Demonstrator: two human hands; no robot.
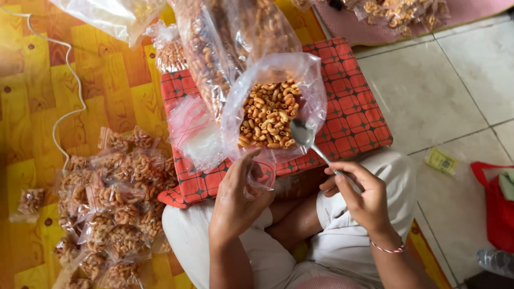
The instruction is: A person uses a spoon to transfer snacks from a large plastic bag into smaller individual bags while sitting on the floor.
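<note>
1. My left hand [238,198]: closed around the lower edge of a clear plastic bag [316,91], fingers gathered on the film, holding its mouth open towards me.
2. The clear plastic bag: filled with orange-brown fried macaroni pieces [270,112]; it rests on a red checked cushion [353,107] just in front of my crossed legs.
3. My right hand [364,195]: closed on the handle of a metal spoon [306,138], thumb and fingers pinching it. A thin red-and-white bracelet [388,249] sits on that wrist.
4. The metal spoon: bowl lying inside the bag's mouth, at the near edge of the macaroni; I cannot tell whether it carries any.
5. Larger clear bag of the same snack [214,48]: standing behind the open bag, touching it.
6. Empty small clear bags [193,126]: lying on the cushion, left of the open bag.
7. Pile of small filled packets [115,203]: on the yellow patterned floor mat [32,107], beside my left knee; one packet [29,202] lies apart, further left.
8. White cord [64,96]: trailing over the mat.
9. Tiled floor [428,91]: to my right, with a small yellow-green sachet [441,160] and a red bag [495,208] at the edge.
</note>
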